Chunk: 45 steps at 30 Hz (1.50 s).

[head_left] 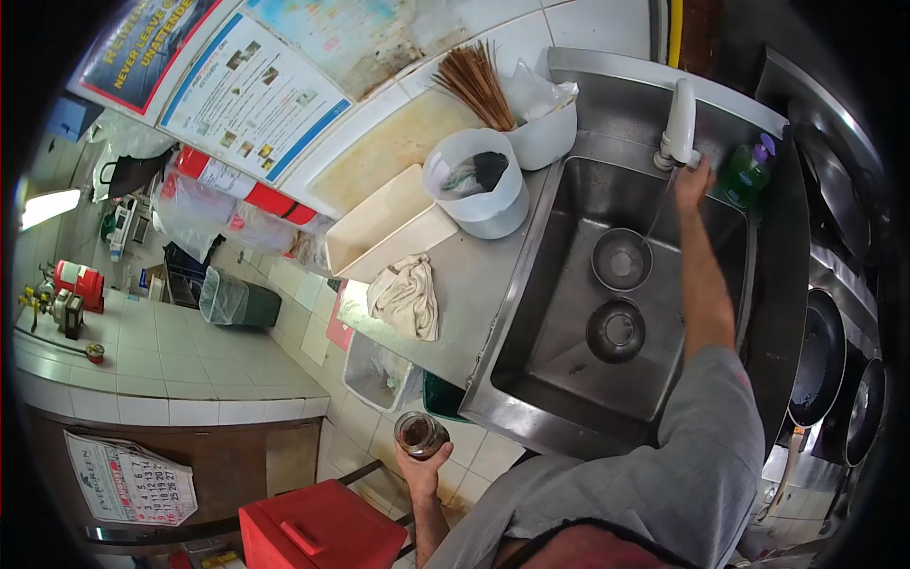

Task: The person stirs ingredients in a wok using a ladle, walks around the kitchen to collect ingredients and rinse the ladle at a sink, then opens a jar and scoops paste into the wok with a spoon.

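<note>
My left hand (pixel 424 467) is wrapped round a glass jar (pixel 423 434) with dark brown contents, held out beside the sink's front left corner. At the back of the steel sink (pixel 540 351), my right hand (pixel 695 183) grips the tap handle (pixel 691 159) beside the white tap (pixel 680 119). A thin stream of water runs down toward a metal bowl (pixel 604 272) on the sink floor. Nearer to me sits a second, darker metal bowl (pixel 600 346).
A green soap bottle (pixel 744 177) stands right of the tap. On the left counter are a white bucket (pixel 498 213), a cream bin (pixel 379 223), a crumpled cloth (pixel 406 296) and bundled sticks (pixel 479 85). Frying pans (pixel 817 360) lie at right; a red box (pixel 327 526) stands lower left.
</note>
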Each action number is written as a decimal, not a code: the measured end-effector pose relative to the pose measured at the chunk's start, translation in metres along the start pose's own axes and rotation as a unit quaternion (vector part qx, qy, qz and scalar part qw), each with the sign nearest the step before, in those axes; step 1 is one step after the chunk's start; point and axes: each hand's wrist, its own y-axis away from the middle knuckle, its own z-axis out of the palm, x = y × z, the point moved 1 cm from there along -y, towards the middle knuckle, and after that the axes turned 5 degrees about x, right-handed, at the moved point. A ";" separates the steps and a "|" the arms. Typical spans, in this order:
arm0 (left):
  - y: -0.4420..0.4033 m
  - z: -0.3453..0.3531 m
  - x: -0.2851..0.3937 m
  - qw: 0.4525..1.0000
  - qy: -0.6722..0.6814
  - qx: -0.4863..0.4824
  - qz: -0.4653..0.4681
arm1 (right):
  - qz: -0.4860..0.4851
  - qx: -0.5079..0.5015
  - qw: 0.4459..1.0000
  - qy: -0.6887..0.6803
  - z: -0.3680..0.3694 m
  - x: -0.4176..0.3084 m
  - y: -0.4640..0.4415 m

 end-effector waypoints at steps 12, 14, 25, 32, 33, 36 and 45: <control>0.026 -0.030 -0.002 0.997 -0.005 0.076 -0.008 | -0.441 -0.389 0.808 0.036 0.077 -0.252 0.133; 0.033 -0.031 0.001 0.994 0.012 0.109 -0.003 | -0.417 -0.429 0.791 0.128 0.082 -0.260 0.138; 0.038 -0.046 -0.016 0.991 0.026 0.133 -0.024 | -0.328 -0.411 0.845 -0.096 0.129 -0.249 0.057; 0.024 -0.033 -0.004 0.995 0.021 0.099 -0.018 | -0.098 -0.179 0.904 -0.376 -0.011 -0.292 0.032; 0.022 -0.032 -0.004 0.995 0.023 0.094 -0.020 | -0.026 -0.142 0.891 -0.431 -0.040 -0.284 0.035; 0.015 -0.034 -0.006 0.996 0.036 0.083 0.005 | 0.051 -0.222 0.878 -0.422 -0.089 -0.207 0.066; -0.002 -0.060 -0.005 0.998 0.000 0.058 0.025 | 0.351 -0.598 0.689 -0.212 -0.069 -0.066 0.138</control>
